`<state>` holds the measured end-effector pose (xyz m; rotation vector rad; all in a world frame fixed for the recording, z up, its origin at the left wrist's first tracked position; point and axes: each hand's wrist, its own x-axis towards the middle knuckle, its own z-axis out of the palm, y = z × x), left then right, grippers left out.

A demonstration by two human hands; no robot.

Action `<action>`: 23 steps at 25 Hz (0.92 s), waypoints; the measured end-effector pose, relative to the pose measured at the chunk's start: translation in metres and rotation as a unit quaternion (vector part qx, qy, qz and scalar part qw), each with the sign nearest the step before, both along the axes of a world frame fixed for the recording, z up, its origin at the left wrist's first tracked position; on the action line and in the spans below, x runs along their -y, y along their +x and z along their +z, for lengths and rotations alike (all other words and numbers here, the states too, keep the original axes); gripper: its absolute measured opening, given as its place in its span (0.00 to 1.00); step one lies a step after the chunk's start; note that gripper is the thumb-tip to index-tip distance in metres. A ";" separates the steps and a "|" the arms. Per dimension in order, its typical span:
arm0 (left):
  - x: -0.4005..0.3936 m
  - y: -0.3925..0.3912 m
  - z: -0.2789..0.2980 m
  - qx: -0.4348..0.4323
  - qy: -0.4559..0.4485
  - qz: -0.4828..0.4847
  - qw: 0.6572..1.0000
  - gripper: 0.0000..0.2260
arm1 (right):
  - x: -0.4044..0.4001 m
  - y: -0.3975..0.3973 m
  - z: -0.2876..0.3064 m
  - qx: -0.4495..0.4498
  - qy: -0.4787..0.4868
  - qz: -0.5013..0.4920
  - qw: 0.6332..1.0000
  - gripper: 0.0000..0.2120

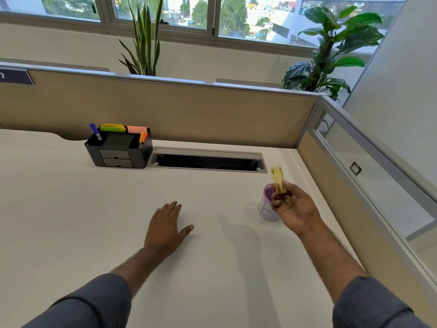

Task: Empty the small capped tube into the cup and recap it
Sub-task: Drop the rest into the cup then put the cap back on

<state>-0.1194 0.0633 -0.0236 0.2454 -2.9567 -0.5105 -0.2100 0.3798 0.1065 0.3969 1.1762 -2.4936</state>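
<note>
My right hand (pixel 294 209) holds a small clear tube (pixel 278 178) with yellow contents by its lower end, and the tube points up and away from me. Whether its cap is on I cannot tell. Just behind and left of that hand stands a white paper cup (pixel 266 204) with a purple inside and rim, partly hidden by my fingers. My left hand (pixel 166 227) lies flat on the white desk (pixel 94 221), palm down, fingers spread, holding nothing, well left of the cup.
A black desk organiser (pixel 119 149) with pens and sticky notes stands at the back left. Beside it is an open cable slot (pixel 208 160) in the desk. Beige partition panels (pixel 189 110) close off the back and right edges.
</note>
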 end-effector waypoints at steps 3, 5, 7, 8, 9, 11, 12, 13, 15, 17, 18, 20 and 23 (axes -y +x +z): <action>0.025 0.015 0.005 -0.006 0.001 0.041 0.999 0.37 | 0.016 0.010 0.004 -0.038 -0.019 0.038 0.998 0.24; 0.034 0.027 0.005 0.012 0.005 0.071 0.997 0.39 | 0.026 0.015 0.005 -0.055 -0.012 0.041 0.998 0.25; 0.041 0.038 0.003 0.028 0.024 0.098 0.994 0.40 | 0.034 0.020 0.008 -0.064 -0.001 0.046 0.997 0.26; 0.044 0.042 0.001 0.032 0.035 0.106 0.993 0.39 | 0.038 0.023 0.010 -0.068 0.007 0.051 0.996 0.25; 0.048 0.046 -0.001 0.032 0.049 0.111 0.992 0.38 | 0.042 0.026 0.012 -0.071 0.020 0.055 0.996 0.23; 0.056 0.055 -0.004 0.023 0.076 0.116 0.990 0.31 | 0.051 0.033 0.016 -0.078 0.047 0.065 0.994 0.17; 0.059 0.057 -0.005 0.017 0.083 0.112 0.990 0.27 | 0.055 0.036 0.017 -0.081 0.056 0.071 0.993 0.17; 0.061 0.059 -0.005 0.013 0.088 0.107 0.990 0.24 | 0.059 0.038 0.018 -0.085 0.063 0.074 0.992 0.17; 0.061 0.060 -0.002 0.016 0.099 0.103 0.990 0.21 | 0.066 0.044 0.017 -0.090 0.083 0.080 0.989 0.15; 0.058 0.058 0.000 0.023 0.108 0.102 0.989 0.19 | 0.073 0.049 0.014 -0.092 0.104 0.086 0.987 0.13; 0.056 0.057 0.000 0.023 0.114 0.101 0.988 0.17 | 0.076 0.052 0.012 -0.093 0.111 0.089 0.986 0.12; 0.053 0.054 -0.001 0.019 0.145 0.107 0.983 0.12 | 0.081 0.057 0.008 -0.094 0.124 0.098 0.983 0.12; 0.051 0.052 0.007 -0.011 0.237 0.148 0.960 0.10 | 0.085 0.064 0.007 -0.097 0.168 0.117 0.974 0.12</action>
